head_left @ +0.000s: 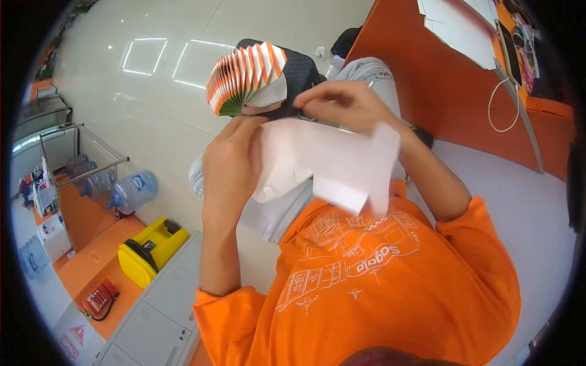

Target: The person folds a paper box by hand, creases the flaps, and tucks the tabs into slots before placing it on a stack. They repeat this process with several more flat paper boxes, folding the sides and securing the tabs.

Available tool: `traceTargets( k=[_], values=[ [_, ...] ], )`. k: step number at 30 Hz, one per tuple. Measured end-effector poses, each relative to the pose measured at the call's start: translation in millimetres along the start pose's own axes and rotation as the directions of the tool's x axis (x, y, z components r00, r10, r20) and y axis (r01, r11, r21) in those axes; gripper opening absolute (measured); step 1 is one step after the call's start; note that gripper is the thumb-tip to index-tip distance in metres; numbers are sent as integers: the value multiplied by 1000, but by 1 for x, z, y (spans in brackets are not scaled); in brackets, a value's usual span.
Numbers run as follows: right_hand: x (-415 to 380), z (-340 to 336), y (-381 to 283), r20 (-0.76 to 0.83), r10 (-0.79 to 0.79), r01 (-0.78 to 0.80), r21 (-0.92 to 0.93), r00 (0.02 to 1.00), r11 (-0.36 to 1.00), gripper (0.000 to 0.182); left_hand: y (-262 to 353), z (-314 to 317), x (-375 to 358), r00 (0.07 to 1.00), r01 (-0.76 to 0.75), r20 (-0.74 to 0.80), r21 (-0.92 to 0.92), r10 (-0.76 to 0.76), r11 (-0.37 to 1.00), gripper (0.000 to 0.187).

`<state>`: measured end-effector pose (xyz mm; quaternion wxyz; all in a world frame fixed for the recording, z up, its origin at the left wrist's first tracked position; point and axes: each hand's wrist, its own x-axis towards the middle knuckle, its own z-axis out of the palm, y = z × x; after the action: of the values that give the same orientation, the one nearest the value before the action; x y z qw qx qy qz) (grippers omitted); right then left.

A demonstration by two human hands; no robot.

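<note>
My left hand is closed on the left edge of a white folded card sheet with flaps and small holes. The sheet lies across my lap, its right end bent up and blurred. My right hand hovers over the sheet's far edge, fingers bent toward my left hand and smeared by motion. Just beyond my left fingertips stands a pleated paper fan, white with orange edges and green near its base, spread in an arc. It overlaps a dark bag-like object in this view.
An orange desk panel rises at the right, with papers and a white cable on top. At the left are water bottles, a yellow bin, a red telephone and grey lockers.
</note>
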<state>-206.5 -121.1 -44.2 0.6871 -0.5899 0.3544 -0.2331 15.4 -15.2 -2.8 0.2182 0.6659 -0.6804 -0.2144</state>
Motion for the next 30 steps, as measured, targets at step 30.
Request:
traceTargets(
  k=[30],
  values=[
    [-59, 8, -17, 379, -630, 652, -706, 677, 276, 27, 33, 23, -32, 950, 286, 161, -795, -269, 535, 16]
  ],
)
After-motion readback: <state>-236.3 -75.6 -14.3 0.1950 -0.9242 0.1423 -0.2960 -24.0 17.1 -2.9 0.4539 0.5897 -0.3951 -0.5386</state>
